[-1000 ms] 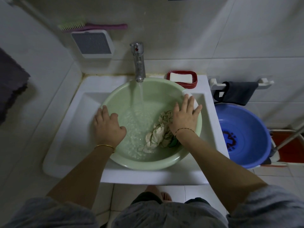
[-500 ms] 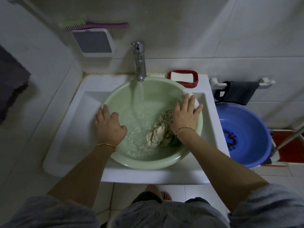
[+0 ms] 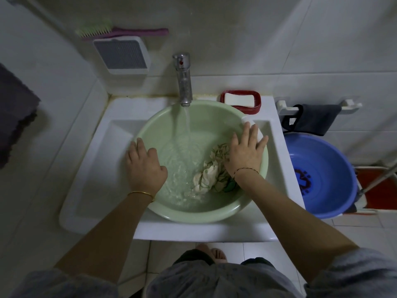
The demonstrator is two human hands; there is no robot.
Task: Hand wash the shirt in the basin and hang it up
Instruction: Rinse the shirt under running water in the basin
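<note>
**Shirt in basin under running tap; both hands at the rim**

Count, from the fingers outward: two hands, one shirt (image 3: 209, 176), two basins, one tap (image 3: 183, 80), one soap bar (image 3: 238, 99) in one dish (image 3: 256, 107), one brush (image 3: 120, 32), one rail (image 3: 350, 105) with one cloth (image 3: 313, 119).

The left hand (image 3: 146, 166) lies palm down on the left rim of the basin (image 3: 193, 215), which is green. Its fingers (image 3: 139, 145) bend over the outer side of the rim and the thumb points inward toward the water, so the hand holds the rim. One gold bangle (image 3: 139, 192) sits on the wrist.

The right hand (image 3: 245, 153) lies flat on the right rim. Its fingers (image 3: 250, 132) are straight and slightly spread and grasp nothing. The fingertips touch a white object (image 3: 245, 119) at the rim, too hidden to identify. One thin cord (image 3: 247, 169) circles the wrist.

The shirt is bunched, pale with a green pattern, in the right half of the basin and partly in the water. It lies just beside the heel of the right hand and partly under it. It is well apart from the left fingers, with the stream (image 3: 186, 125) between.

The tap is running and the stream falls into the middle of the basin. The basin stands in a white sink (image 3: 86, 179). The dish is on the back ledge, right of the tap. The blue basin (image 3: 335, 203) stands right of the sink, below the rail. The brush rests on a white box (image 3: 122, 54) on the wall, left of the tap.
</note>
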